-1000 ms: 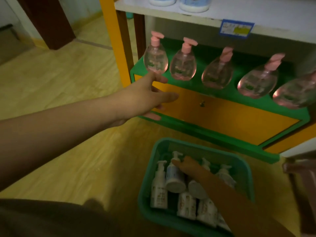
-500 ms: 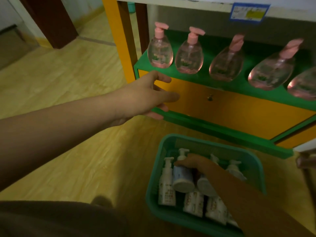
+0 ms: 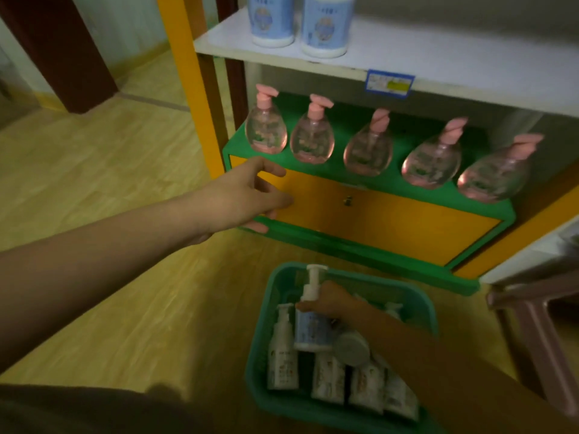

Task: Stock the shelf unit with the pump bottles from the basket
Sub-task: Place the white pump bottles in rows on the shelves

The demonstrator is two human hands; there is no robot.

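A green basket (image 3: 261,324) on the floor holds several white pump bottles. My right hand (image 3: 330,300) grips a white pump bottle with a blue label (image 3: 310,327) by its neck, lifted partly above the others. My left hand (image 3: 247,195) is held out with fingers relaxed in front of the orange drawer (image 3: 391,220) of the shelf unit, holding nothing. Several pink pump bottles (image 3: 311,136) stand in a row on the green shelf (image 3: 404,183). Two blue-labelled white bottles (image 3: 297,23) stand on the white upper shelf (image 3: 438,57).
A yellow post (image 3: 185,73) frames the shelf unit's left side. A blue price tag (image 3: 390,83) sticks to the white shelf edge. A pink plastic stool (image 3: 539,324) stands at the right. Wood floor (image 3: 94,167) stretches to the left, with a dark door (image 3: 56,51) beyond.
My right hand closed on the blue-labelled bottle and raised it above the others in the basket. My left hand stayed near the drawer front. The view tilted up, showing the upper shelf.
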